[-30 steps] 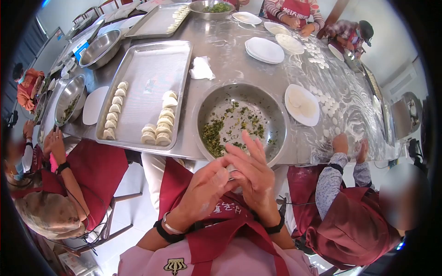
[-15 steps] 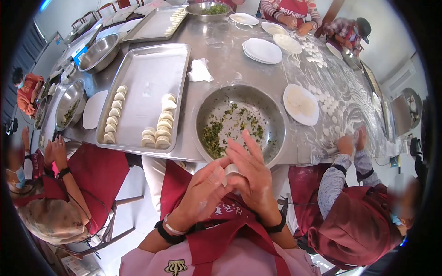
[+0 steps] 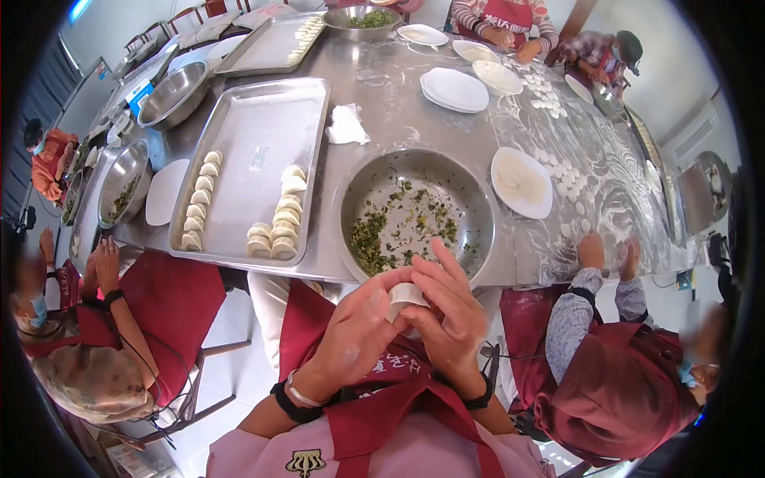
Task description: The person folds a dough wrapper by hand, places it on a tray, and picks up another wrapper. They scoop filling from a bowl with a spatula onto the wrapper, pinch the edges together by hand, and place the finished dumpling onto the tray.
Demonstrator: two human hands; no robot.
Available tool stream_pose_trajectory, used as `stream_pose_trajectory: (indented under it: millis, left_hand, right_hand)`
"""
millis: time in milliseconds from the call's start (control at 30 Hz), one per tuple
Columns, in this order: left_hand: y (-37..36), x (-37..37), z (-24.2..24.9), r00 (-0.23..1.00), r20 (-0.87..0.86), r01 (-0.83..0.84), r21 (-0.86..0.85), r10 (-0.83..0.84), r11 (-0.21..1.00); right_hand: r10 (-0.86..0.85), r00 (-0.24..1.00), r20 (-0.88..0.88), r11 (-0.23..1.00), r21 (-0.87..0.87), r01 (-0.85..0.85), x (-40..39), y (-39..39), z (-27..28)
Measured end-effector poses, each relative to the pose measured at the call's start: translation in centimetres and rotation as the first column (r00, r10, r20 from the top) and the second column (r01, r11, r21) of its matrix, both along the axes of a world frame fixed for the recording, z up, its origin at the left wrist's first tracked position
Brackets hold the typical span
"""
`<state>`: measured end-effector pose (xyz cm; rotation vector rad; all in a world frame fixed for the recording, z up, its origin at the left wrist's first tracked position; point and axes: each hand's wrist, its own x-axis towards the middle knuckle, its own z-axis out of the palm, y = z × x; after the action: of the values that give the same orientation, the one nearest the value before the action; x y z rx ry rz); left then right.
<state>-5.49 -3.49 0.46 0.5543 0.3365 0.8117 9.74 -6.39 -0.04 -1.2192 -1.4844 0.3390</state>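
Observation:
My left hand (image 3: 351, 331) and my right hand (image 3: 446, 315) are pressed together over my lap, both gripping a pale folded dumpling (image 3: 406, 296) between their fingertips. Only the dumpling's top edge shows above my fingers. Just beyond my hands stands a steel bowl (image 3: 478, 209) with scraps of green filling on its bottom. Left of the bowl lies a steel tray (image 3: 263, 119) with two short rows of finished dumplings (image 3: 275, 217).
A white plate of round wrappers (image 3: 522, 182) sits right of the bowl, and loose wrappers dot the floured tabletop (image 3: 606, 183). A person's hands (image 3: 606, 253) press on the table edge at right. Another seated person (image 3: 103, 319) is at left. More bowls, plates and trays lie farther back.
My right fingers have curled down from spread to closed around the dumpling, which now shows between both hands. The person at right lowered their hands to the table edge.

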Motion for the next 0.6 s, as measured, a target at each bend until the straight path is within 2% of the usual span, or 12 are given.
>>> stream_pose_trajectory:
  millis: [133, 333, 600]
  left_hand:
    - [-0.19, 0.21, 0.24, 1.0, -0.017, 0.011, 0.065, -0.01, 0.998]
    - [-0.49, 0.26, 0.44, 1.0, -0.022, -0.014, 0.048, 0.015, 0.999]
    - [-0.48, 0.39, 0.31, 1.0, -0.015, 0.025, 0.032, -0.025, 0.999]
  right_hand:
    - [-0.037, 0.996, 0.084, 0.996, 0.078, 0.03, 0.12, -0.12, 0.4]
    - [-0.058, 0.994, 0.089, 0.989, 0.139, 0.045, -0.15, 0.07, 0.14]
    - [-0.029, 0.995, 0.091, 0.993, 0.12, 0.018, 0.2, 0.06, -0.47]
